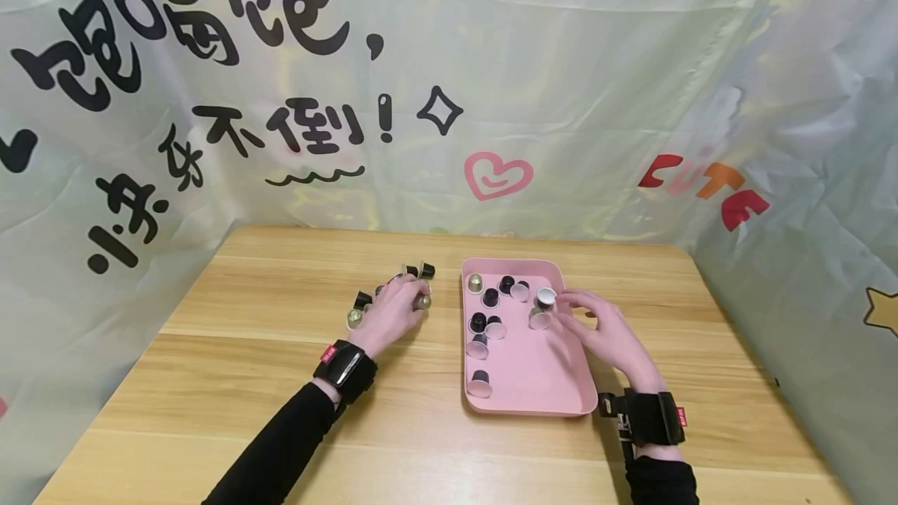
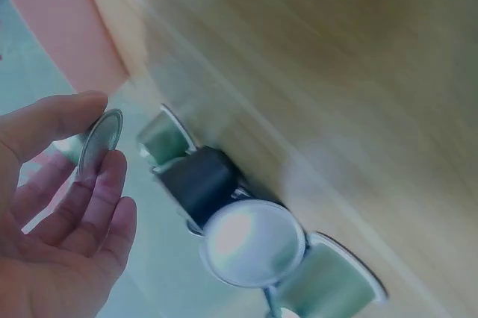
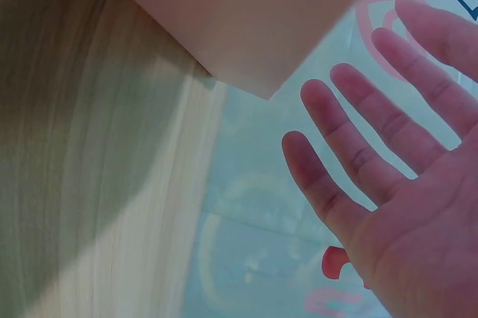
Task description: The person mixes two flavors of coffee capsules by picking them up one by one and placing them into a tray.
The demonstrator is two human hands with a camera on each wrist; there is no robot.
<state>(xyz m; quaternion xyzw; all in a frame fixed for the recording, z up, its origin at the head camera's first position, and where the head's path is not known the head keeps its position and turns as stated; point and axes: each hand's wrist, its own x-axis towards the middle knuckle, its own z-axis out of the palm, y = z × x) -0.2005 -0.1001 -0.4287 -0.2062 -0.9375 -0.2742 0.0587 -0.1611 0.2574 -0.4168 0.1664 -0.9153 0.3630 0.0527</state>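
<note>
My left hand [image 1: 394, 312] pinches a greenish-gold coffee capsule [image 2: 101, 142] between thumb and fingers, its foil lid turned toward the loose capsules. Beside that hand, on the table, several black and green capsules lie close together, among them a black capsule [image 2: 200, 184] and a green capsule [image 2: 332, 284]. Over the right rim of the pink tray [image 1: 536, 380] is my right hand [image 1: 599, 330], fingers spread and nearly straight. Its fingertips are right by a capsule with a pale lid [image 1: 546, 297], which overlaps another capsule [image 1: 539, 320] in the head view.
More capsules stand or lie in the tray, mostly along its left side, such as a gold capsule [image 1: 475, 283] at the far corner and a dark capsule [image 1: 480, 384] near the front. A printed cloth [image 1: 561, 84] hangs behind the wooden table [image 1: 281, 318].
</note>
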